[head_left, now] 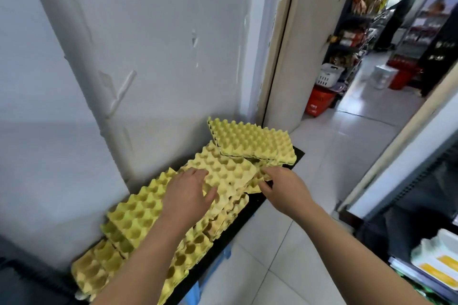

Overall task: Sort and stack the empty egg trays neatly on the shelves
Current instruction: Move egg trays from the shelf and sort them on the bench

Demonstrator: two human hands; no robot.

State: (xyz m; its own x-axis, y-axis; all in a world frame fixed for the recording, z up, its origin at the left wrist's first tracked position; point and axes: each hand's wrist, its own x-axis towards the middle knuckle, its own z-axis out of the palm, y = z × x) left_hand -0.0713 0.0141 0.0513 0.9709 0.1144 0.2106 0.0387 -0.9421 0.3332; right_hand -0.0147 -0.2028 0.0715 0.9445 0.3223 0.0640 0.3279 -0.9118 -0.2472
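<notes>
A middle tray [223, 173] is set askew on a low black shelf [250, 208] against a white wall [148, 57], lying over other yellow trays. The left hand [188, 193] is laid flat on it, fingers straight and spread. Its right corner is pinched between the thumb and curled fingers of the right hand [282, 186]. A neater stack [252, 142] is seen at the shelf's far end, and tilted, overlapping trays [133, 215] at the near end. Beyond the doorway, a red basket [318, 101] and a standing person [396, 20] are seen.
</notes>
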